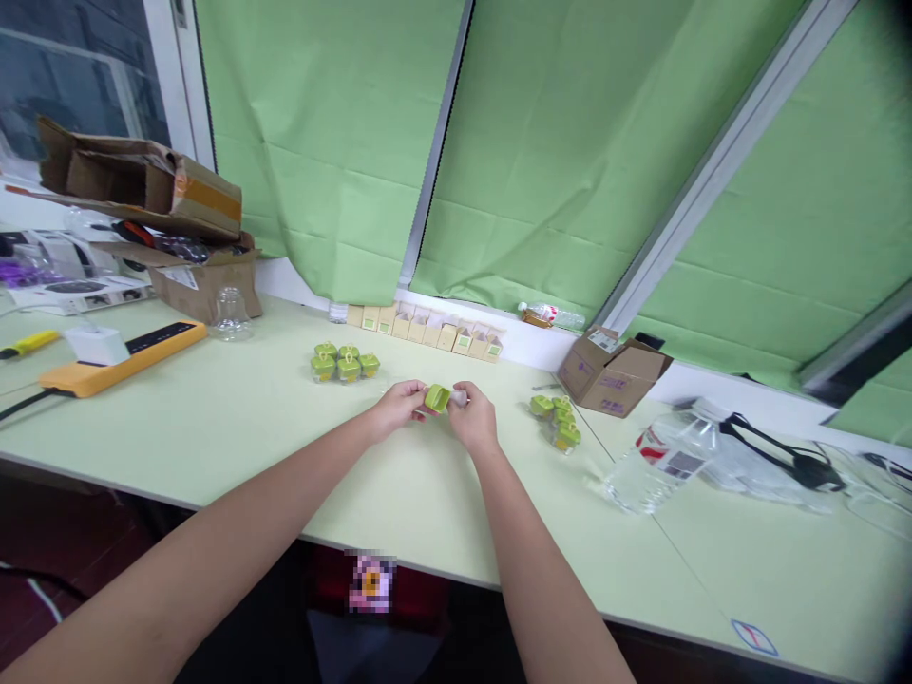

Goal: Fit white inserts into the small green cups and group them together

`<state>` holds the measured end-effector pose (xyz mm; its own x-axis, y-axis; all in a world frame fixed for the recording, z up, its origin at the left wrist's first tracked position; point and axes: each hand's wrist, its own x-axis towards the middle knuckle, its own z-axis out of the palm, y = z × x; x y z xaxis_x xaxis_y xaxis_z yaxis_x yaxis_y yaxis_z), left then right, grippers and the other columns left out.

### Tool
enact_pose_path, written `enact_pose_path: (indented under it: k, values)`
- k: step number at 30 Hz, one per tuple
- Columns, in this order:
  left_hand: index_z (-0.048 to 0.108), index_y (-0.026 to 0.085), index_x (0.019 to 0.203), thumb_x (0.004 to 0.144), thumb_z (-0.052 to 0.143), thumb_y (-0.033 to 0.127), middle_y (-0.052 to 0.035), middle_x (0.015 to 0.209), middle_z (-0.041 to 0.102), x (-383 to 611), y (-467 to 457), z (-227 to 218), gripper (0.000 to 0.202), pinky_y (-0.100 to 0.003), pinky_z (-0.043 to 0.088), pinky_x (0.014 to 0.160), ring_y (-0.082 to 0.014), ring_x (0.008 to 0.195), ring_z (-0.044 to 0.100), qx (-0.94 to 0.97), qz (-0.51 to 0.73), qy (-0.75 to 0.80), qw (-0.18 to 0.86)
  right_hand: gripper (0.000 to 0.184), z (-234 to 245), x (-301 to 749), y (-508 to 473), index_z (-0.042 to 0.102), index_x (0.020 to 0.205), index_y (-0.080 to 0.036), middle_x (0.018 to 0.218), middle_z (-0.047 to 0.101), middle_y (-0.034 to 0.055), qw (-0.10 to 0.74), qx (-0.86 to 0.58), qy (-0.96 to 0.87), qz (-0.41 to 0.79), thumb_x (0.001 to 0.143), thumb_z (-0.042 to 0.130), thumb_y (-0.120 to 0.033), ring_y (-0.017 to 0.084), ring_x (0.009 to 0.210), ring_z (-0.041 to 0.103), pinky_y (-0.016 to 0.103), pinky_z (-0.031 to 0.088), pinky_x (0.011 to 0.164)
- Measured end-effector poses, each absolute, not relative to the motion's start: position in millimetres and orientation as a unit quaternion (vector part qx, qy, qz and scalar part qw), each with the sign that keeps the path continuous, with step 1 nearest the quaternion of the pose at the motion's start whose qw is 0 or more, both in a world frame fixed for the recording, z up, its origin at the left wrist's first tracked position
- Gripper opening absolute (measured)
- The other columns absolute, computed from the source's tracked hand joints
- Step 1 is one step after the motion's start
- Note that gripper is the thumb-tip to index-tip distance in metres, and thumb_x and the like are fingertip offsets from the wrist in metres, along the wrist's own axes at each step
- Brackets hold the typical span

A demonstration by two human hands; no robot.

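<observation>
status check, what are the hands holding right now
Left hand and right hand both pinching one small green plastic block over the pale green tabletop. Left cluster and right cluster of similar green blocks sit apart from hands.

clear: table (214, 427) front strip | left: jar cluster (345, 362) | right: jar group (557, 419), bottle (659, 461) | behind: box row (427, 330)

Cap (437, 397) mid-table (boxes (427, 330) behind), bottle (652, 465) right, power strip (163, 338) left

Left hand (399, 407) and right hand (476, 418): fingers (417, 399) pinch a small green cap (437, 397) between them, over the bench (235, 418). Green-capped jars (345, 363) left of fingers; more (557, 420) right; row of small boxes (426, 329) beyond.
</observation>
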<state>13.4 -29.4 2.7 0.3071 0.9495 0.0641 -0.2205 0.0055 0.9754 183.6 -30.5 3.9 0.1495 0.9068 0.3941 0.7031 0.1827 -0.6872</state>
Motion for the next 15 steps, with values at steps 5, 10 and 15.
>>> enact_pose_path:
  k: [5,10,15]
  values:
    - [0.061,0.016,0.080,0.071,0.076,0.048,-0.0067,0.084,0.070,14,-31,3,0.036,-0.030,0.046,0.070,-0.0192,0.079,0.068,0.518,0.473,0.362,0.614,0.030,6,183,-30,0.064,0.103,-0.025,0.092,0.068,0.0038,0.495,-0.605,-0.609,0.136,0.075,0.058,-0.032,0.020,0.079,0.063,0.036,0.050,0.079]
    - [0.061,0.016,0.082,0.072,0.076,0.046,-0.0075,0.087,0.070,13,-27,3,0.035,-0.030,0.047,0.070,-0.0180,0.077,0.068,0.500,0.505,0.357,0.606,0.033,16,178,-30,0.062,0.098,-0.022,0.090,0.068,0.0030,0.594,-0.474,-0.479,0.440,0.069,0.071,-0.034,0.019,0.079,0.069,0.035,0.057,0.078]
    - [0.060,0.016,0.086,0.074,0.075,0.049,-0.0069,0.091,0.069,8,-21,4,0.038,-0.029,0.047,0.070,-0.0166,0.077,0.067,0.483,0.554,0.346,0.583,0.044,26,176,-38,0.064,0.104,-0.021,0.093,0.071,0.0045,0.602,-0.369,-0.464,0.535,0.065,0.080,-0.036,0.021,0.089,0.072,0.036,0.056,0.087]
